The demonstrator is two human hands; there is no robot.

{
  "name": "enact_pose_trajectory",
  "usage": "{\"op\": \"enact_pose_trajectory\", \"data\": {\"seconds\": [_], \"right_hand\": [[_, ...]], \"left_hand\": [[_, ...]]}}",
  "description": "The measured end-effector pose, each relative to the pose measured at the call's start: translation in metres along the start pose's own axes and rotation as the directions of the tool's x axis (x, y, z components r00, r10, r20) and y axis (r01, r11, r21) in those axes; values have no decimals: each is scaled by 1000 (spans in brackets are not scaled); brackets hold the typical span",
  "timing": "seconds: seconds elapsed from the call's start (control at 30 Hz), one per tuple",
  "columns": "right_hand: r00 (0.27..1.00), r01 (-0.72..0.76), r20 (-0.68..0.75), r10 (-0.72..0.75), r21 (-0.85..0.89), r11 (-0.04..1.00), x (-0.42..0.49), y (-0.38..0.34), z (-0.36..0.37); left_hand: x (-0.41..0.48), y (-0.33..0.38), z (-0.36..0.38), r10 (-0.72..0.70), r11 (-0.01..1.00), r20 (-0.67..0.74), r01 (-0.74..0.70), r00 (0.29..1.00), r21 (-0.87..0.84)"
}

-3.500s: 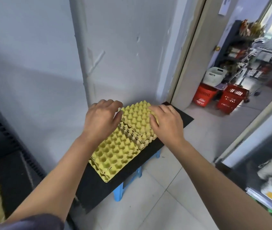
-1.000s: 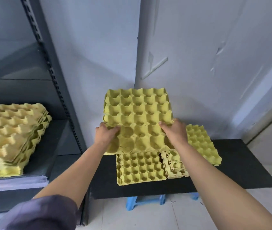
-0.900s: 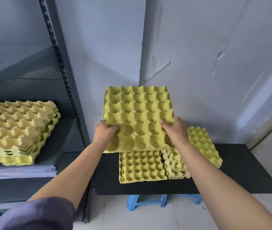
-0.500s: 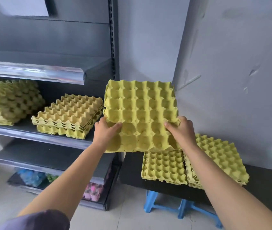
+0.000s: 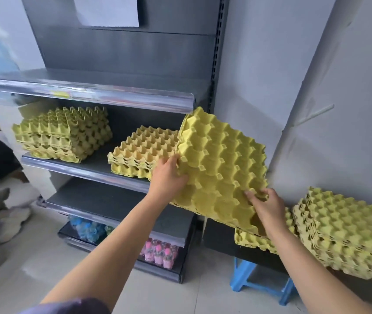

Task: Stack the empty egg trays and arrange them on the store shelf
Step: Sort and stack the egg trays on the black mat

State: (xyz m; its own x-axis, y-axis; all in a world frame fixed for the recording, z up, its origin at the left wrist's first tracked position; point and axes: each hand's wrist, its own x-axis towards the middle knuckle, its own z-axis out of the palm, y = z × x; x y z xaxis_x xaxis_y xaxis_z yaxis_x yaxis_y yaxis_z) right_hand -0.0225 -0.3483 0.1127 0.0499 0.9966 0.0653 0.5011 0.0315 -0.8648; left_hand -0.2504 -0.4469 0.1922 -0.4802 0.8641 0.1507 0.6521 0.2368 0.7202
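A: Swung over to the left, have they?
B: Yes. Half a second ago the held trays (image 5: 221, 168) lay level in front of the shelf post. Now they tilt, far corner raised beside the right end of the upper rail (image 5: 135, 99).
A: And the hands?
B: Well apart, both clamped on them. The left hand (image 5: 169, 177) curls over the left edge, and the right hand (image 5: 264, 207) pinches the near corner with its fingers down in the cups.
A: What's closest?
B: Their left edge overlaps the middle stack (image 5: 144, 152) on the shelf (image 5: 85, 171); I cannot tell if they touch. The left stack (image 5: 64, 132) sits further along the same shelf, apart from the middle one.
A: To the right?
B: A low tray (image 5: 255, 241) under the right wrist and a taller right stack (image 5: 343, 232) just beside it, both on a black board (image 5: 216, 236) over a blue stool (image 5: 260, 284).
A: Any writing?
B: A paper (image 5: 108, 10) hangs on the back panel and a yellow tag (image 5: 60, 94) sits on the upper rail, both too blurred to read. Pink and blue bottles (image 5: 157, 252) stand on the bottom shelf, labels too small to make out
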Motion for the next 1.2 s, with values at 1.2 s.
{"op": "enact_pose_trajectory", "data": {"seconds": [1.2], "right_hand": [[999,20,-24,-27,-267,963,107,-154,273]], "left_hand": [[262,-216,-98,-117,988,51,122,992,-93]]}}
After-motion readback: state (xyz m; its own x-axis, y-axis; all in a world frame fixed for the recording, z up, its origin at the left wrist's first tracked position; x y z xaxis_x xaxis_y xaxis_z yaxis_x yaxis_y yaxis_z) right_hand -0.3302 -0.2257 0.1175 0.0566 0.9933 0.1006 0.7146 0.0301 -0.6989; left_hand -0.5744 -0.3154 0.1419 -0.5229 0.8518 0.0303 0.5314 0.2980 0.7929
